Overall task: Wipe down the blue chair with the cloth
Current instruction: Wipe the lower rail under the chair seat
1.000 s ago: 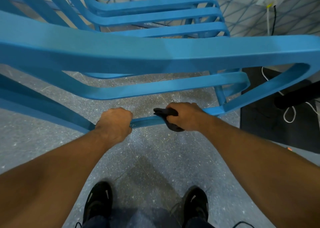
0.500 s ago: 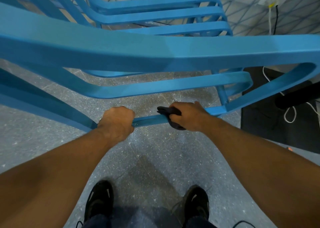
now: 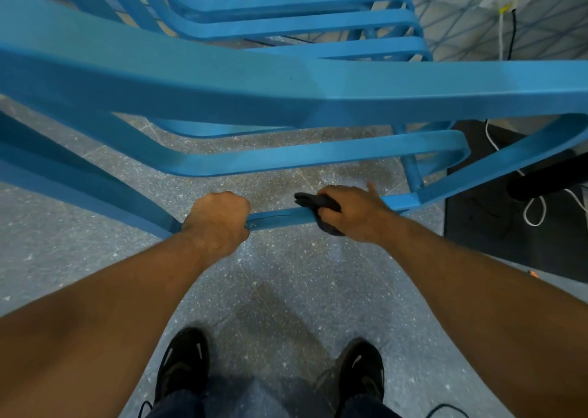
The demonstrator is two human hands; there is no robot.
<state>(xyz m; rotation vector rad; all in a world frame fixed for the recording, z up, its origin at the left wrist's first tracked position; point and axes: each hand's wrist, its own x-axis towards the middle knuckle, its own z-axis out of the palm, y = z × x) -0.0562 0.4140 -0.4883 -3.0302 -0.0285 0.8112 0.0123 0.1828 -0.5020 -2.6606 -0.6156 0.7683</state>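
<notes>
The blue chair fills the upper view, seen from above and behind, with slatted seat and curved back bars. Its lowest rear bar runs between my hands. My left hand grips that bar with curled fingers. To the right, my right hand holds a dark cloth wrapped over the same bar, part of the cloth hanging below it; one finger sticks out straight.
Speckled grey floor lies under the chair. My two black shoes stand near the bottom. At the right is a black mat with white cable loops, a dark cylindrical object, and a wall outlet with cords.
My right hand with the cloth has slid a little to the right along the low bar. My left hand keeps its grip in the same place.
</notes>
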